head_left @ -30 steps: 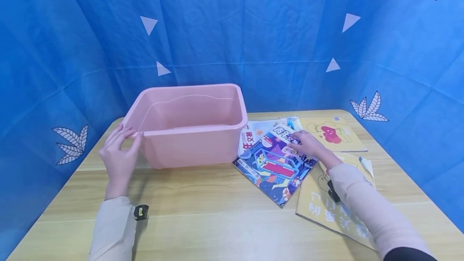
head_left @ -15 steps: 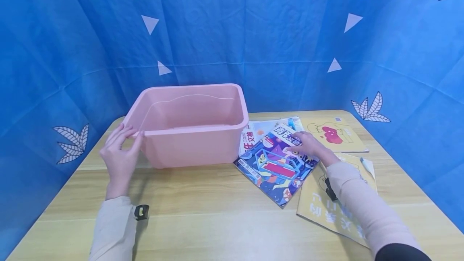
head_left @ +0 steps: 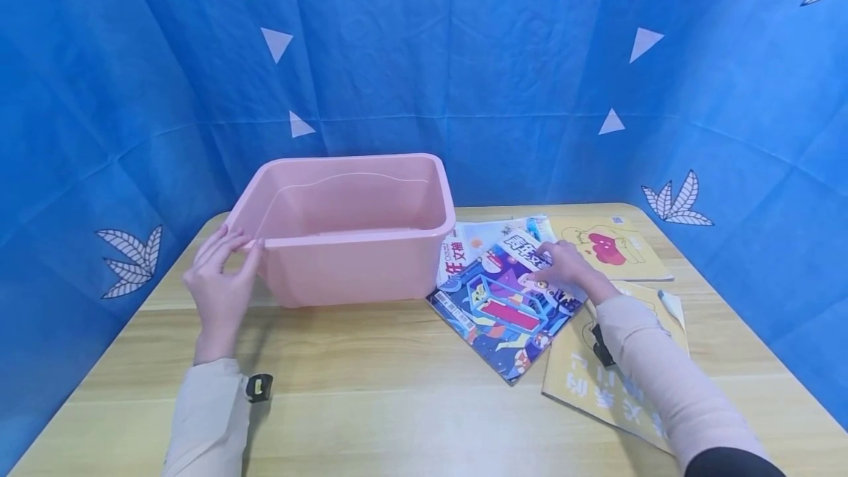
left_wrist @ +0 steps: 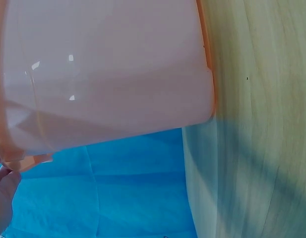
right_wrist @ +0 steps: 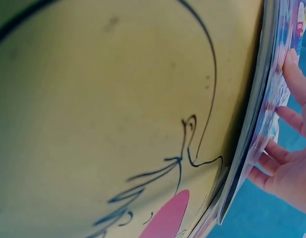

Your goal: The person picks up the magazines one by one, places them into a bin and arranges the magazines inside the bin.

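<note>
A pink plastic bin [head_left: 351, 271] stands at the left of the table, and my left hand [head_left: 221, 282] pinches its near left rim between thumb and fingers. In the left wrist view, the bin's side wall [left_wrist: 108, 74] fills much of the picture, with part of the hand [left_wrist: 4, 198] at the rim. My right hand [head_left: 568, 269] rests its spread fingertips on a blue and purple magazine [head_left: 503, 308] right of the bin. The right wrist view shows those fingers [right_wrist: 295, 79] lying on the cover, not curled around an edge.
Under the magazine's far side lies another, whitish magazine [head_left: 477, 235]. Two yellow booklets lie right of it: a far one [head_left: 636, 256] with a red drawing, and a nearer one [head_left: 583, 381] partly beneath the right forearm. A blue curtain [head_left: 450, 79] hangs behind the table.
The blue and purple magazine has shifted slightly toward me and turned a little under my right fingertips. My left hand and the bin stay in place.
</note>
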The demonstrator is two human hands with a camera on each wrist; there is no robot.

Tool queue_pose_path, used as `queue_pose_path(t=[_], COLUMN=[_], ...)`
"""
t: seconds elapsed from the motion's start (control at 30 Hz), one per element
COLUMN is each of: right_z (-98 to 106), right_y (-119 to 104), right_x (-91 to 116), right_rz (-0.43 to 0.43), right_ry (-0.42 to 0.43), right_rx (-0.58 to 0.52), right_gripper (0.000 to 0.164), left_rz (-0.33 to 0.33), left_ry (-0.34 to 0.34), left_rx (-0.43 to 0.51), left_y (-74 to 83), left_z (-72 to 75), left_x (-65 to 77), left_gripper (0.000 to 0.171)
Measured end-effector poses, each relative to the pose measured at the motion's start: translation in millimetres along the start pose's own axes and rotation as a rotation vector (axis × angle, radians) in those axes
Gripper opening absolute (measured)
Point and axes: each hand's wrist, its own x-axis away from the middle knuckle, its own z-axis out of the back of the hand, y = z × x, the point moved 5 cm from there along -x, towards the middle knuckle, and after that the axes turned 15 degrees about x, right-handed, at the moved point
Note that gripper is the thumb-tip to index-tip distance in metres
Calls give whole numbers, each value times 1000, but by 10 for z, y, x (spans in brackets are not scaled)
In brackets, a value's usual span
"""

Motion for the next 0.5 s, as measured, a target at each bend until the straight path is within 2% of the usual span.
queue_pose_path(t=[0.23, 0.5], right_z=[30, 70], right_y=[51, 91], right_x=[45, 105], right_rz=[-27, -5], right_ry=[13, -42], right_rx=[4, -25], right_gripper=[67, 55], left_rz=[-8, -8], left_ry=[16, 18], left_rx=[16, 15], left_y=[-1, -10], left_z=[2, 0], left_x=[2, 9], left_gripper=[18, 19])
